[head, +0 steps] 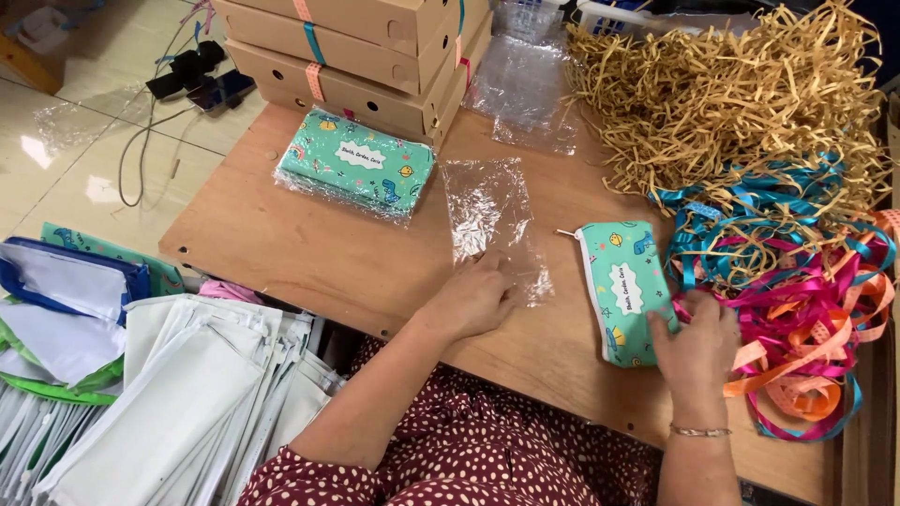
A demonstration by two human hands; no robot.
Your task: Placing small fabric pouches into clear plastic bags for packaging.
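My left hand (pixel 476 298) rests on the near end of a clear plastic bag (pixel 487 211) lying flat on the wooden table (pixel 309 253). My right hand (pixel 698 342) grips the right edge of a mint-green zip pouch (pixel 623 286) with cartoon prints and a white label. The pouch lies flat, its zipper side to the left. A stack of the same pouches, wrapped in clear plastic (pixel 361 164), sits further back to the left of the bag.
Tan shredded paper (pixel 722 94) is heaped at the back right, with a tangle of blue, pink and orange ribbons (pixel 797 272) beside my right hand. Cardboard boxes (pixel 366 56) are stacked at the back. White zip bags (pixel 187 394) lie piled at lower left.
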